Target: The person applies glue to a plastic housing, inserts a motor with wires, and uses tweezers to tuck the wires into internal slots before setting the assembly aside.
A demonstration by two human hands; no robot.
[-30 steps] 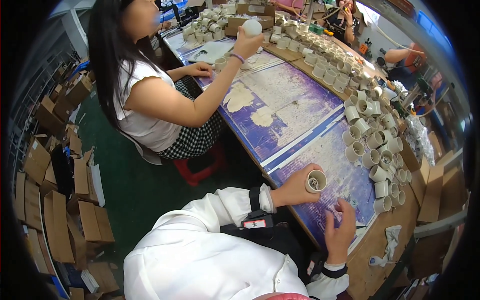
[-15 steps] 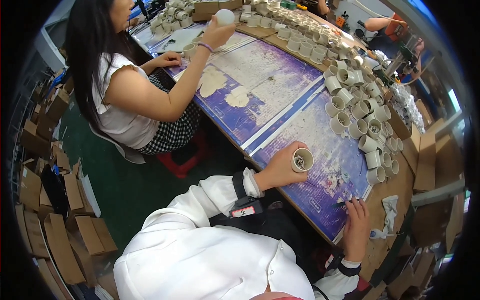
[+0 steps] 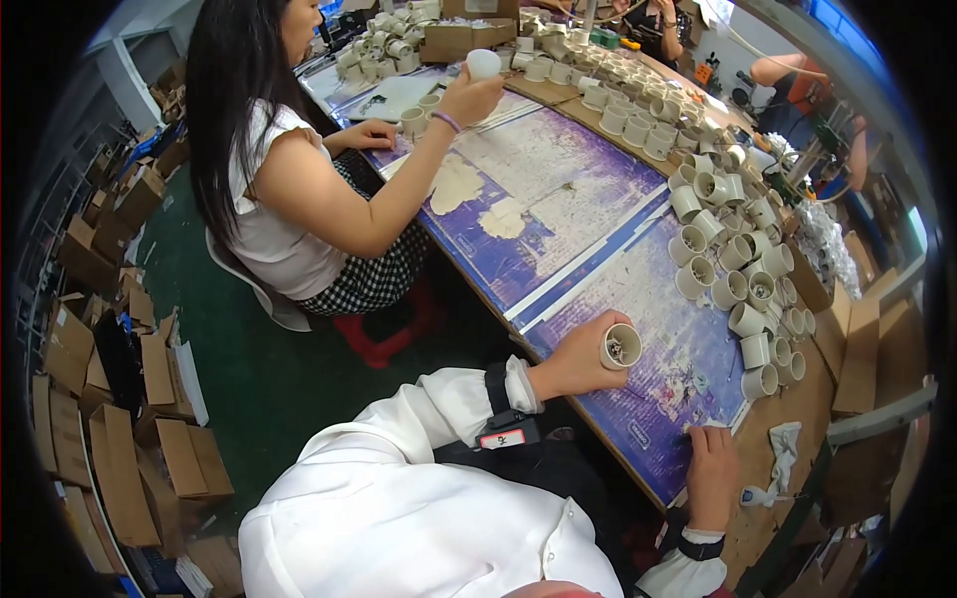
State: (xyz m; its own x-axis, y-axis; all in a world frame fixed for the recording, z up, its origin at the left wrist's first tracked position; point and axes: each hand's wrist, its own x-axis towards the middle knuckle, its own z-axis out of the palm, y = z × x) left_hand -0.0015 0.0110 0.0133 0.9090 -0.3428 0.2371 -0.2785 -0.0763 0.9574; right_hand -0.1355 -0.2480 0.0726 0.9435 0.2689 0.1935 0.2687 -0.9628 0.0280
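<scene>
My left hand (image 3: 578, 361) is wrapped round a cream-coloured cylindrical cup (image 3: 630, 336), held above the near edge of the purple mat (image 3: 653, 399). The cup's mouth faces up toward me, and thin wire-like bits show inside it. My right hand (image 3: 712, 476) rests at the mat's near right corner, back of the hand up, fingers curled together. Whatever is under its fingertips is hidden. Many similar cups (image 3: 738, 253) stand or lie in a heap beyond the mat, some with wire bits inside.
On my left a seated co-worker (image 3: 329, 204) holds up a white rounded piece (image 3: 483, 65). A white cloth (image 3: 785, 450) and a small white bottle (image 3: 755, 495) lie right of my right hand. Cardboard boxes (image 3: 130, 468) fill the far left; a metal stand (image 3: 832, 130) rises at the back right.
The whole view has shifted slightly. My left hand still holds the cup. My right fingers have curled in, and the dark thin thing by them earlier no longer shows.
</scene>
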